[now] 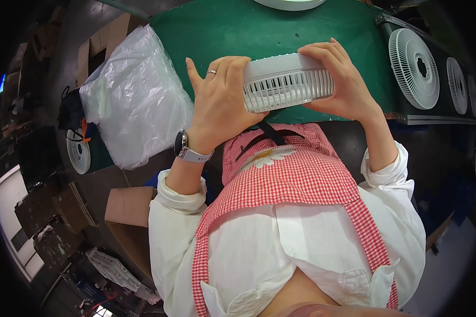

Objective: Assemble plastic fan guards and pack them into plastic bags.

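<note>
Between my two hands I hold a white plastic fan grille [288,83], tipped so that its slatted side and smooth rim face me, over the front edge of the green table. My left hand [219,98] grips its left end, with the index finger sticking up off it. At the right end, my right hand [343,82] has its fingers over the top rim and its thumb underneath. A stack of clear plastic bags [140,100] lies on the table left of my left hand.
On the right, a conveyor [444,119] carries several white fan grilles, the nearest [414,68] beside the table. Part of a white round piece [290,4] shows at the far edge of the green table [216,31]. Cardboard boxes [129,206] stand at the left.
</note>
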`<state>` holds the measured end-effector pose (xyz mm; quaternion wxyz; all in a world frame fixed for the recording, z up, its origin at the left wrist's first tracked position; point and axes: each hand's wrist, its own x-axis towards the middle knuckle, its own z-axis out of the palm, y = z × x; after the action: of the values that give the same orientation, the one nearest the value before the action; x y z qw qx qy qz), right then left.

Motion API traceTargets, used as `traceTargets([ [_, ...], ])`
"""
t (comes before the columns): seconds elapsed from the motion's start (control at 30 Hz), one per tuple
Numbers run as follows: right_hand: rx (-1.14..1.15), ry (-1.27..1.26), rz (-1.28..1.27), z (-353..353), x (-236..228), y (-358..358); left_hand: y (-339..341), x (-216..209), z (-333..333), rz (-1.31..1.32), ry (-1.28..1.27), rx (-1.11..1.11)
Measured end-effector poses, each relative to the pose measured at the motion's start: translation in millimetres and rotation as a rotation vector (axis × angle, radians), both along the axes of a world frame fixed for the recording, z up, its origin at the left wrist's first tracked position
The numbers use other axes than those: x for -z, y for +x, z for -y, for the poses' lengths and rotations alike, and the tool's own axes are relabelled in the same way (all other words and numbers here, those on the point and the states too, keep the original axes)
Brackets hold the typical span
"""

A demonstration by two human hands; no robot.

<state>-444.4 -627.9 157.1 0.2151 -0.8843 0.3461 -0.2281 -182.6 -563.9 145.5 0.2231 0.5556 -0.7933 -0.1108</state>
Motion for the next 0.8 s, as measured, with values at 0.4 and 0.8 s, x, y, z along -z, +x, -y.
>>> traceTargets([
  [0.4, -0.028, -0.187, -0.076, -21.3, -10.2, 12.8, -20.8, 2.5, 13.4, 0.012, -0.104, 0.045],
  [0.8, -0.021, -0.24, 0.125, -14.9, 24.4, 8.1, -33.3, 1.1, 21.2, -0.011, -0.154, 0.074],
])
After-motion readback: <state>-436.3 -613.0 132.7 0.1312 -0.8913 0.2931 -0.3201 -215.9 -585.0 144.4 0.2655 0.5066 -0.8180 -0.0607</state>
